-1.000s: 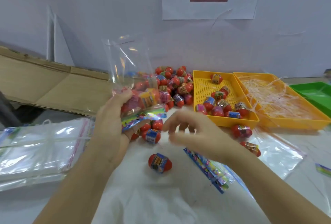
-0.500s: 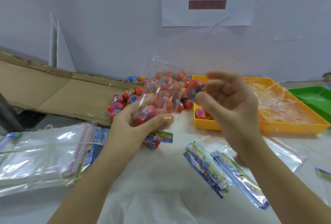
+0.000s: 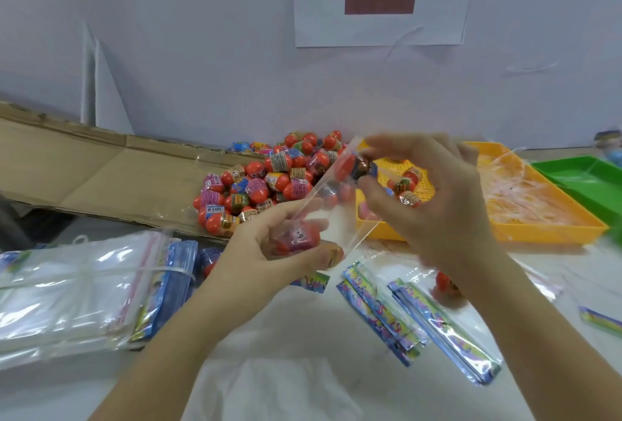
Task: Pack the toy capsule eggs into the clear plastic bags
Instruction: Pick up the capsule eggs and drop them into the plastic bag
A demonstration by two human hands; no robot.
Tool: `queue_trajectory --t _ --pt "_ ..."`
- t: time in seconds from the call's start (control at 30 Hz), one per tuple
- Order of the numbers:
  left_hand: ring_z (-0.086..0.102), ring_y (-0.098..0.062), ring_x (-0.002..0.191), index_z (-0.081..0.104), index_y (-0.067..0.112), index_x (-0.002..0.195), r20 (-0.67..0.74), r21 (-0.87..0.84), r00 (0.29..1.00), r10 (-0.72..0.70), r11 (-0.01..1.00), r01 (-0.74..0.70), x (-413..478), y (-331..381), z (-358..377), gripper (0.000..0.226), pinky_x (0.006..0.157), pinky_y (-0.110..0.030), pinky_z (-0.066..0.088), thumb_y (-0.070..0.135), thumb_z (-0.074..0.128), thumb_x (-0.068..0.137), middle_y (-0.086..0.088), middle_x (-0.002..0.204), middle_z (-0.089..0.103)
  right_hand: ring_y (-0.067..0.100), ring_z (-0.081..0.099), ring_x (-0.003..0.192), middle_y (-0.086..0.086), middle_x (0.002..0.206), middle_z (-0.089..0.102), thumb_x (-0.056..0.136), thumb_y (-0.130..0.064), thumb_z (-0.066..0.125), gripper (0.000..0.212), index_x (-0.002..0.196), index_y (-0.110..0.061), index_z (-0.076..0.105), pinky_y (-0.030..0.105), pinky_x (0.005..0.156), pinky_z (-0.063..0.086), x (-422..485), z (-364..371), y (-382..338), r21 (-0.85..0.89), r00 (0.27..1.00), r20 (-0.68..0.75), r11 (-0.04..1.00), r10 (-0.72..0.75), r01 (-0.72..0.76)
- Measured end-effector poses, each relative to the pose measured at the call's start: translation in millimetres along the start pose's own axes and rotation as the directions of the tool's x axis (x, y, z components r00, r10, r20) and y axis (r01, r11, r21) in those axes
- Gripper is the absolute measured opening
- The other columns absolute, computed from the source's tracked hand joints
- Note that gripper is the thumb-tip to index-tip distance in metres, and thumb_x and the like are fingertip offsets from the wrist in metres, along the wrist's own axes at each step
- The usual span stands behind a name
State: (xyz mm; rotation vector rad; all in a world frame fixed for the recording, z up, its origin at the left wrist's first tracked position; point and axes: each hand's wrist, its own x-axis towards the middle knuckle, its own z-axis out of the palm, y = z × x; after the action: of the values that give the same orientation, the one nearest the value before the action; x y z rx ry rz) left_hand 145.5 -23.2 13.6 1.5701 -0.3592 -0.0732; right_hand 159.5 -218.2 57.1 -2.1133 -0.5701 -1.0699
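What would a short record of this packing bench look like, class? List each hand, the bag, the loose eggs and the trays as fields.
Left hand: grips the lower end of the clear bag, which has eggs inside
Right hand: pinches a capsule egg at the bag's mouth
Loose eggs: piled beyond the left hand, by the cardboard
Yellow trays: perforated tray holds a few eggs; second tray holds plastic strips
Green tray: far right
Empty bags: stacked at left
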Motion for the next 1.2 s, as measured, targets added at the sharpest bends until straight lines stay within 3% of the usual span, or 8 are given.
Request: queue_trajectory --t 0.3,0.5,0.67,0.73,0.8,0.97,1.1,1.2 --pt "0.072 -0.015 0.095 0.061 0.021 0.120 0.037 0.011 0.999 -0.009 1.000 0.009 0 -3 3 0.059 0.074 -0.022 0.058 0.048 0.067 0.067 0.007 0.101 0.075 0.004 0.050 0.113 -0.019 0.094 0.065 0.079 -0.038 0.069 0.012 0.090 -0.033 0.071 0.038 0.094 0.019 -2 2 -6 -0.009 0.963 0.254 0.996 -0.086 0.091" --pt "0.074 -0.018 0.085 0.075 0.028 0.096 -0.006 -0.044 0.993 0.117 0.992 -0.117 0 1 3 0.024 0.069 -0.021 0.058 0.036 0.069 0.075 -0.003 0.090 0.075 0.005 0.023 0.114 -0.007 0.125 0.042 0.081 -0.043 0.068 0.013 0.091 -0.038 0.074 0.006 0.100 0.011 -8 8 -10 -0.003 0.969 0.246 1.000 -0.025 0.027" --pt "0.074 -0.012 0.078 0.076 0.034 0.093 -0.001 -0.035 0.989 0.149 0.988 -0.149 -1 1 5 0.018 0.065 -0.018 0.056 0.035 0.074 0.075 0.004 0.084 0.075 0.029 0.028 0.129 -0.010 0.139 0.036 0.090 -0.049 0.053 0.025 0.092 -0.037 0.074 0.049 0.103 0.029 -11 14 -12 0.013 0.931 0.366 1.000 -0.019 0.015" --pt "0.074 -0.010 0.071 0.076 0.034 0.089 -0.044 -0.054 0.988 0.149 0.987 -0.151 -1 2 5 0.016 0.059 -0.017 0.056 0.034 0.073 0.073 0.004 0.079 0.075 0.026 0.025 0.133 -0.015 0.142 0.032 0.093 -0.046 0.049 0.025 0.098 -0.039 0.073 0.048 0.107 0.027 -13 16 -14 0.053 0.926 0.377 0.999 -0.022 0.002" --pt "0.074 -0.011 0.068 0.077 0.038 0.084 -0.150 -0.072 0.982 0.114 0.989 -0.126 -1 3 4 0.020 0.054 -0.021 0.056 0.045 0.070 0.066 0.003 0.078 0.076 0.022 0.029 0.128 -0.014 0.143 0.035 0.095 -0.044 0.047 0.022 0.106 -0.047 0.066 0.036 0.109 0.024 -13 17 -16 0.142 0.955 0.297 0.989 -0.004 -0.040" --pt "0.069 -0.030 0.053 0.071 0.028 0.064 -0.518 -0.217 0.849 -0.103 0.976 -0.014 6 13 -12 0.023 0.051 -0.065 0.051 0.048 0.072 0.076 -0.002 0.067 0.072 0.008 0.051 0.102 -0.005 0.111 0.053 0.094 -0.027 0.046 0.024 0.108 -0.041 0.058 0.025 0.087 0.040 -13 25 -9 0.408 0.980 -0.066 0.901 0.186 -0.144" --pt "0.072 -0.027 0.058 0.075 0.030 0.063 -0.642 -0.317 0.755 -0.134 0.943 -0.101 8 24 -30 0.031 0.045 -0.040 0.054 0.057 0.068 0.077 -0.001 0.069 0.075 -0.003 0.049 0.093 -0.012 0.110 0.053 0.094 -0.015 0.056 0.028 0.107 -0.040 0.057 0.013 0.081 0.038 -24 47 1 0.209 0.895 0.353 0.910 0.272 -0.359" --pt "0.072 -0.014 0.060 0.076 0.023 0.057 -0.669 -0.394 0.732 -0.131 0.897 -0.200 10 25 -39 0.034 0.048 -0.031 0.056 0.036 0.067 0.087 0.004 0.066 0.073 0.003 0.044 0.109 -0.009 0.125 0.049 0.089 -0.035 0.063 0.038 0.126 -0.035 0.057 0.022 0.093 0.037 -31 66 -4 -0.005 0.741 0.657 0.984 0.138 -0.178"
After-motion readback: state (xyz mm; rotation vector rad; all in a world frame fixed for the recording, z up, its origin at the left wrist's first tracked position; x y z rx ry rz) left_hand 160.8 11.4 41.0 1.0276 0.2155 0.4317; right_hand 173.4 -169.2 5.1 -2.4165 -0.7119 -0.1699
